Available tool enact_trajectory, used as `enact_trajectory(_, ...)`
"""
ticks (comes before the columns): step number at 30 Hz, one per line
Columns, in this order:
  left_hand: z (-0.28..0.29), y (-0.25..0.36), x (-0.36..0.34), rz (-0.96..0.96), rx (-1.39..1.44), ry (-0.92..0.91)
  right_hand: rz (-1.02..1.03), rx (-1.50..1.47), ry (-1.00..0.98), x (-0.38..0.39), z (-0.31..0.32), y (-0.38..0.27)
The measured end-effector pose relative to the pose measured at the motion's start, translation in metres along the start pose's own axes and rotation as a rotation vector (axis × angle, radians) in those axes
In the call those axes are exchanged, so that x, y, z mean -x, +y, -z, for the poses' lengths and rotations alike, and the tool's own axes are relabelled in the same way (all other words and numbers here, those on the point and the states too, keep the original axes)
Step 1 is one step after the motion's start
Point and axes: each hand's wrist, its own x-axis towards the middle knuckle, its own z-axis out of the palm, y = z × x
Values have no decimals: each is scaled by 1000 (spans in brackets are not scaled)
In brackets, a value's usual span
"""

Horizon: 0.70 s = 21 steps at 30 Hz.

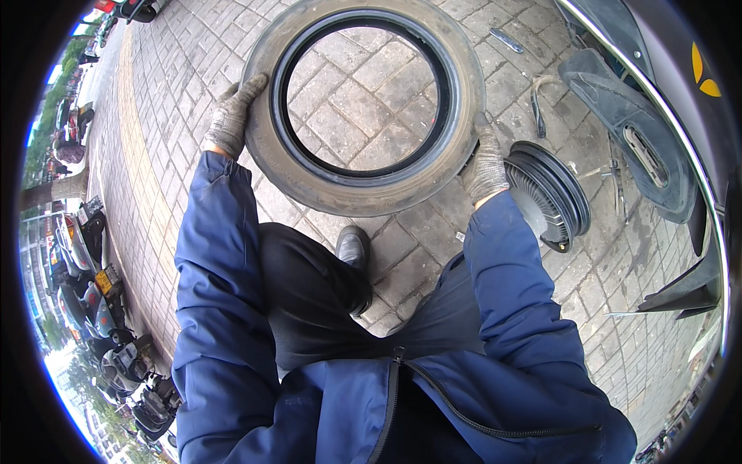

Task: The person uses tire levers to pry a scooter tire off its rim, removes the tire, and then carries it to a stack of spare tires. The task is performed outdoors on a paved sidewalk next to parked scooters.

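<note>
Left grip (234,116), right grip (486,164), tyre (363,193) between

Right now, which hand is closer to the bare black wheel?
Right. The right hand is just left of the wheel; the left hand is farther away, across the tire.

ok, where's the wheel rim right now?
In the head view, the wheel rim sits on the paving right of centre, beside the right hand and blue sleeve, below and right of the tire.
</note>
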Motion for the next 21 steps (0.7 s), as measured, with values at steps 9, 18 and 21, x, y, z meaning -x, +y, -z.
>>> enact_trajectory(9,-6,6,2,6,10,7,32,-6,2,0,-1,-1)
enact_trajectory(18,-5,-1,-3,-20,35,0,55,-13,19,-3,3,1)
enact_trajectory(21,1,-9,-10,-25,32,-7,54,4,26,-5,6,2)
